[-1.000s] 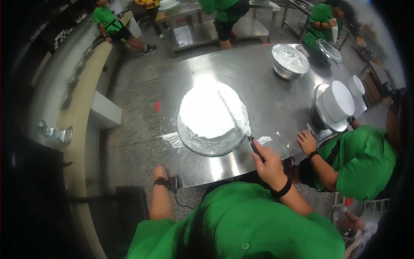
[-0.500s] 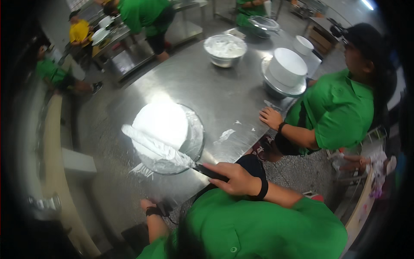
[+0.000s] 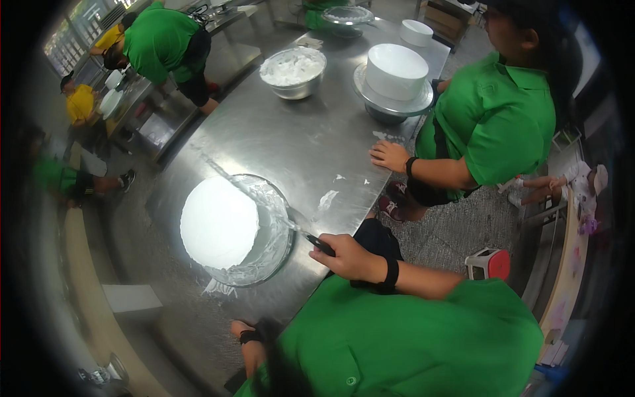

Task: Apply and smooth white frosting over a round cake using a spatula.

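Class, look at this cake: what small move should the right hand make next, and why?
Perhaps the right hand should draw the black-handled spatula along the round plate, gathering loose cream. The white cake looks smooth on top, while uneven cream smears cover the plate to its right. The spatula already extends over that side, though whether its blade touches is unclear.

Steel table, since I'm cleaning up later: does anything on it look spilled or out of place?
Yes: white streaks lie on the steel table by the cake stand, and white patches between the right hand and the co-worker's hand. They look like stray cream, off the stand.
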The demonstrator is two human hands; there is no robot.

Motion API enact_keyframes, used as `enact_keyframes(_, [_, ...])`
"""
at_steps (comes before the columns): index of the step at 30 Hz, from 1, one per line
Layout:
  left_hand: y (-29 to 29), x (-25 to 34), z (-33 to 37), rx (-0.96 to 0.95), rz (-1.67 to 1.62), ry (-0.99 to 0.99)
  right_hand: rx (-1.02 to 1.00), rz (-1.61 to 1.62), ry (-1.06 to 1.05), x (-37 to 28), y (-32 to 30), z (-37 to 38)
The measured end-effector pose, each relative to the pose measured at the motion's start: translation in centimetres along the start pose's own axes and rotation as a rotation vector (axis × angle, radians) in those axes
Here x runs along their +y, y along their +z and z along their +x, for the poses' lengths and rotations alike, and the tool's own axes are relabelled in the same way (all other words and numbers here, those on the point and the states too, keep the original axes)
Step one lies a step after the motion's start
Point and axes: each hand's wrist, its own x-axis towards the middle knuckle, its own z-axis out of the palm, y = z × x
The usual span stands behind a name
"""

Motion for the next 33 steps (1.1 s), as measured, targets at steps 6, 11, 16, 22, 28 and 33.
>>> enact_keyframes(6, [2.5, 1.7, -0.9, 0.051, 0.095, -0.141, -0.041, -0.090, -0.052, -1.4, 0.3, 1.8])
enact_keyframes(11, [2.2, 1.6, -1.1, 0.103, 0.103, -0.225, -0.060, -0.198, 0.000, -1.8, 0.6, 2.4])
enact_keyframes(16, [3.5, 2.3, -0.2, 0.215, 0.121, -0.392, 0.039, -0.319, 0.037, -2.8, -0.4, 2.9])
enact_keyframes(22, [-0.5, 0.1, 4.1, 0.282, -0.035, -0.451, -0.019, -0.298, -0.042, -3.9, 0.8, 4.7])
enact_keyframes(28, [4.3, 3.7, -9.7, 0.051, 0.180, -0.180, -0.075, -0.258, 0.080, -1.7, 1.8, 4.9])
enact_keyframes(33, [0.0, 1.4, -5.6, 0.097, -0.041, -0.097, -0.401, 0.536, 0.417, -1.7, 2.8, 5.7])
